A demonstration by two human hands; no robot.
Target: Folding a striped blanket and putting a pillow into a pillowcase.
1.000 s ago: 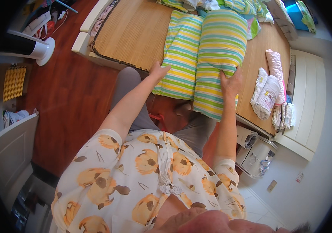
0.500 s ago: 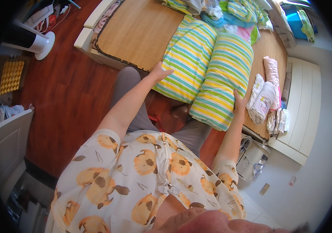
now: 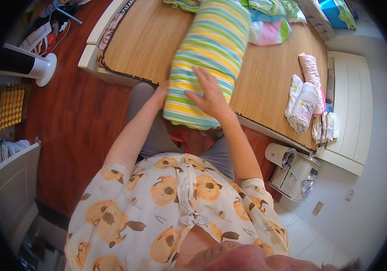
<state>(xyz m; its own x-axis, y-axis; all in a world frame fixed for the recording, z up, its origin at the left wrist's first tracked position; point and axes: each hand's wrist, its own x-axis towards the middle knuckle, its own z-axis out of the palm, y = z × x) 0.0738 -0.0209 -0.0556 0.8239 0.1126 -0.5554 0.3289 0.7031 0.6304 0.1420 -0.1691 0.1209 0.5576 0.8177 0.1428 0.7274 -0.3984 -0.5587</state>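
Note:
A thick rolled-up quilt [image 3: 207, 49] with green, yellow, teal and white stripes lies lengthwise before me. Its near end juts past the bed's edge, above my knees. My right hand [image 3: 209, 94] rests on top of the roll near that end, open, with the fingers pointing away and the thumb apart. Against the roll's lower left side is my left hand [image 3: 160, 95], its fingers stretched along the side and partly hidden by the fabric. Under the quilt is a tan woven mat [image 3: 143, 40] with a dark trim, covering the bed.
Heaped colourful bedding [image 3: 270, 31] lies at the far side. On the mat's right are rolled white and pink cloths [image 3: 304, 106], beside a white headboard-like panel [image 3: 349, 113]. A tower fan [image 3: 40, 70] stands on the wooden floor at left; a bin [image 3: 280, 154] stands at right.
The opened striped flap at left has been folded over into one roll. My right hand has moved left, from the roll's right side onto its top; my left hand has shifted slightly left and down.

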